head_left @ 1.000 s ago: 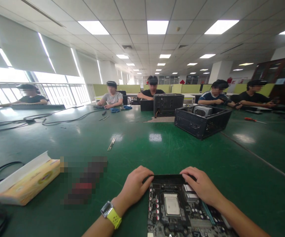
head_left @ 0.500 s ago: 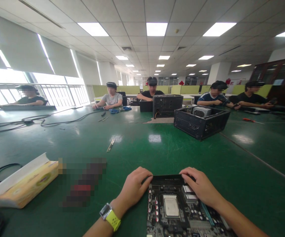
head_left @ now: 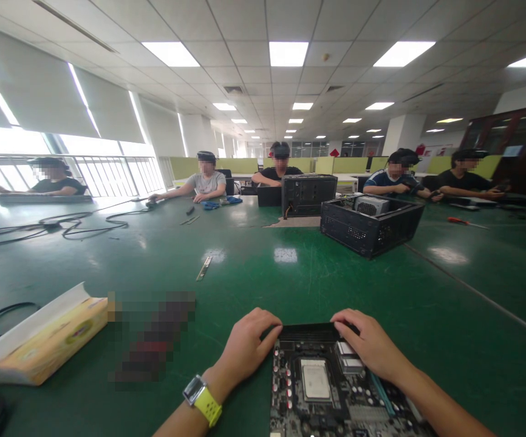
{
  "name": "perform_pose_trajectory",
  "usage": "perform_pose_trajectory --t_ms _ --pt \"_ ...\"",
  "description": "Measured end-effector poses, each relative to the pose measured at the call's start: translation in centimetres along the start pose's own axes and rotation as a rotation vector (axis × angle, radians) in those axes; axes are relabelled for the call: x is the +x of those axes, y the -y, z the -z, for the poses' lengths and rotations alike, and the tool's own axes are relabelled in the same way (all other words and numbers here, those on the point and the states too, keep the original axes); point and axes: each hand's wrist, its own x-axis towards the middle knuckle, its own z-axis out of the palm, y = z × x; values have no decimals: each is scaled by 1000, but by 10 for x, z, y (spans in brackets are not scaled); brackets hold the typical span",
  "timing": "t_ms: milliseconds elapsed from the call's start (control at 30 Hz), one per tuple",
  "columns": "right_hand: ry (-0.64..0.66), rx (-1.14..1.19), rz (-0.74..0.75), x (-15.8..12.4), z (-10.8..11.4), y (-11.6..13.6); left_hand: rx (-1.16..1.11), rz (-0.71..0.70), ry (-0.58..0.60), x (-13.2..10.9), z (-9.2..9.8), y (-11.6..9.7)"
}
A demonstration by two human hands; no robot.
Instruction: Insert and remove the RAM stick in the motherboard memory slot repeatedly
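Note:
A motherboard (head_left: 308, 419) lies on the green table in front of me, with a square silver processor (head_left: 316, 380) facing up in its socket. Along its far edge runs a dark, flat-looking black piece (head_left: 308, 331), whose kind I cannot make out. My left hand (head_left: 254, 337) pinches this piece at its left end, thumb and fingers together, with a yellow-strapped watch on the wrist. At the opposite end, my right hand (head_left: 365, 340) pinches it in the same way, above the silver ports (head_left: 349, 358). The board's near edge is out of frame.
An opened tissue pack (head_left: 58, 346) and a blurred-out dark item (head_left: 156, 340) lie to my left. Farther off are a memory stick (head_left: 203, 268), an open computer case (head_left: 367, 227), a second case (head_left: 308, 195), a screwdriver (head_left: 466, 222) and cables (head_left: 85, 221). Several people sit across the table.
Both my hands and the motherboard stay practically still. Across the table, the person in grey has stretched an arm out to the left, and the cable there has shifted left.

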Motion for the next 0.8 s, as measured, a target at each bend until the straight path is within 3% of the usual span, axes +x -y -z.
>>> perform_pose_trajectory --t_ms 667,800 --pt "10 -34 -40 1 -1 1 16 24 -6 -1 -1 0" --pt "-58 -82 -40 -2 10 19 15 37 -5 -2 1 0"
